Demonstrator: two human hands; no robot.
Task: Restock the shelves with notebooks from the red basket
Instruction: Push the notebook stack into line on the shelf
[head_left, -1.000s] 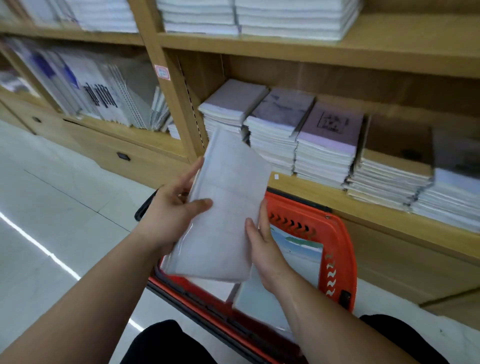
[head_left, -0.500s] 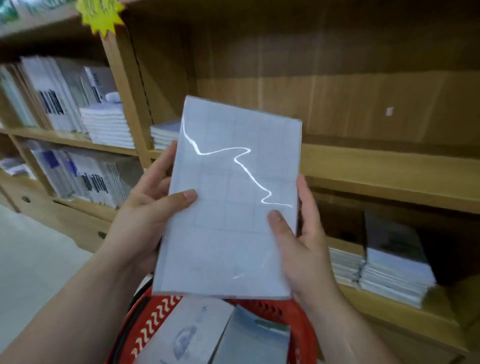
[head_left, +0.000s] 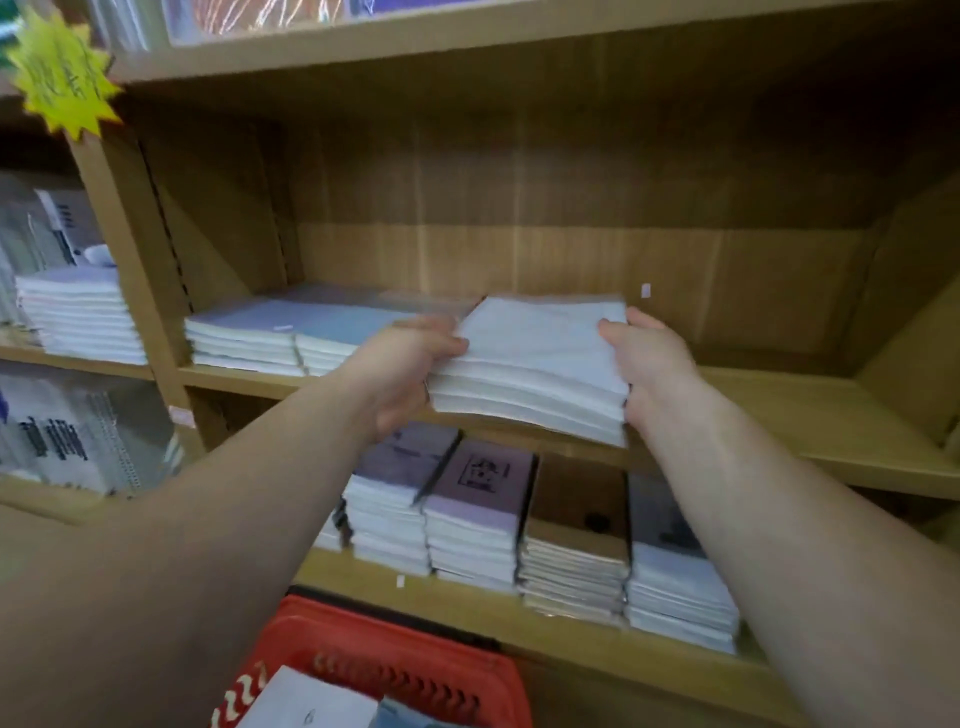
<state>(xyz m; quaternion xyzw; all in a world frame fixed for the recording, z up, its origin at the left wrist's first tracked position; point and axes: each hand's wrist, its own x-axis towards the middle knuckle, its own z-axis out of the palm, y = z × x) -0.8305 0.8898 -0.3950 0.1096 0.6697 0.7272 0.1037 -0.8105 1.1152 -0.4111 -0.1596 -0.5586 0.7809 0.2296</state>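
A wrapped pack of white notebooks (head_left: 540, 364) lies flat at the front edge of the middle wooden shelf (head_left: 810, 410), its near end hanging slightly over the edge. My left hand (head_left: 410, 364) grips its left side, thumb on top. My right hand (head_left: 644, 358) grips its right side the same way. Low in the frame, the red basket (head_left: 395, 660) holds more notebooks (head_left: 306, 701). Two low stacks of notebooks (head_left: 291, 338) sit on the same shelf, just left of the pack.
The shelf below carries several stacks of purple, brown and white notebooks (head_left: 478, 519). The middle shelf is bare to the right of the pack. The left bay holds a white stack (head_left: 83, 312) and spiral notebooks (head_left: 78, 441). A yellow starburst tag (head_left: 60, 73) hangs at top left.
Both hands have lifted the pack from over the basket, turned it from upright to flat, and carried it forward onto the middle shelf. The camera has tilted up toward the shelves.
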